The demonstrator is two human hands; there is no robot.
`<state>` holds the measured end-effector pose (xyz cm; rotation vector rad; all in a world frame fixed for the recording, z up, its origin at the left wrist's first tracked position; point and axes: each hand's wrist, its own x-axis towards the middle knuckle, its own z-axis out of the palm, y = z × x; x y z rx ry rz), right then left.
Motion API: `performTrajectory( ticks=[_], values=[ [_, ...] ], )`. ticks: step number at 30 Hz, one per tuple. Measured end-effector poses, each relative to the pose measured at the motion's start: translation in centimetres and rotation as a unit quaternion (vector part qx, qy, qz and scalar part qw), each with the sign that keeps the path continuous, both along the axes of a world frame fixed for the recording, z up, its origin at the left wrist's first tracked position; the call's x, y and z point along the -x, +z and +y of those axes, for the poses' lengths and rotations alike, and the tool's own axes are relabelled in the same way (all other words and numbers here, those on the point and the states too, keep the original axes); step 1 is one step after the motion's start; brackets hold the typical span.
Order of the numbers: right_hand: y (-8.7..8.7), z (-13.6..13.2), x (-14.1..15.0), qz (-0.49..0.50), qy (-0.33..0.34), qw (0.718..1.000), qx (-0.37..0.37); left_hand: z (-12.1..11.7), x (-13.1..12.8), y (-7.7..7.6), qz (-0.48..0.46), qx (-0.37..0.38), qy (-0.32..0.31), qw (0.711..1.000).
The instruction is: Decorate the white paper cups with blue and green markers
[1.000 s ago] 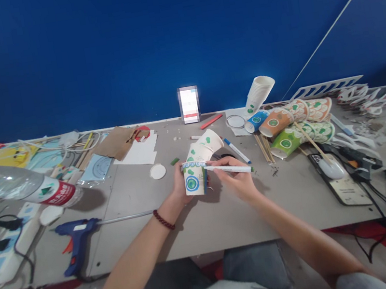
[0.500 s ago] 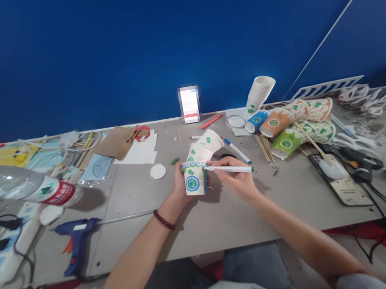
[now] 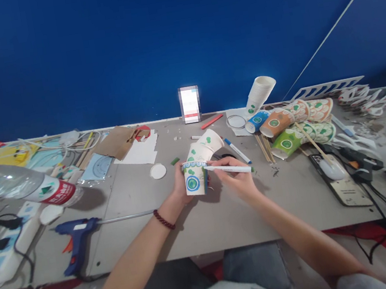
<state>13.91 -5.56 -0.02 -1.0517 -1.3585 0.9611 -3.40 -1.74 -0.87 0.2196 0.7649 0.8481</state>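
Observation:
My left hand [image 3: 180, 184] is closed around a curved chain of white paper cups [image 3: 195, 180], joined end to end and bending away to the upper right. The nearest cup carries a blue ring, green leaf prints and a blue scalloped band near its join. Pinched in my right hand [image 3: 235, 177] is a white marker pen [image 3: 231, 168] with a green end. Its tip touches or nearly touches the right side of the nearest cup, just below the band. A blue-and-white marker [image 3: 238, 151] lies on the table beyond my right fingers.
A blue glue gun [image 3: 78, 238] and a large water bottle [image 3: 27, 185] lie to the left. Rightward are coloured cup chains [image 3: 288, 141], a stack of cups [image 3: 261, 93] and a phone [image 3: 354, 192] under a white mouse. A lit screen [image 3: 190, 104] stands at the back.
Almost nothing differs. The marker's tip has shifted very slightly left against the cup; both hands keep their grip.

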Motion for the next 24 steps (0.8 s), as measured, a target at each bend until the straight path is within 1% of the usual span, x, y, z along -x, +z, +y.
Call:
performTrajectory(
  ticks=[4, 10, 18, 24],
  values=[
    [0.19, -0.06, 0.0, -0.012, -0.014, 1.0, 0.004, 0.0, 0.02, -0.13, -0.001, -0.002, 0.001, 1.0],
    [0.12, 0.06, -0.08, 0.009, 0.02, 1.0, -0.006, 0.02, 0.0, -0.24, -0.003, -0.013, 0.002, 1.0],
    [-0.03, -0.05, -0.03, -0.019, -0.013, 1.0, 0.0, -0.1, -0.14, 0.24, 0.01, -0.005, 0.007, 1.0],
    [0.04, 0.0, 0.0, 0.009, 0.019, 1.0, -0.009, 0.0, -0.06, 0.11, 0.005, -0.005, 0.004, 1.0]
  ],
)
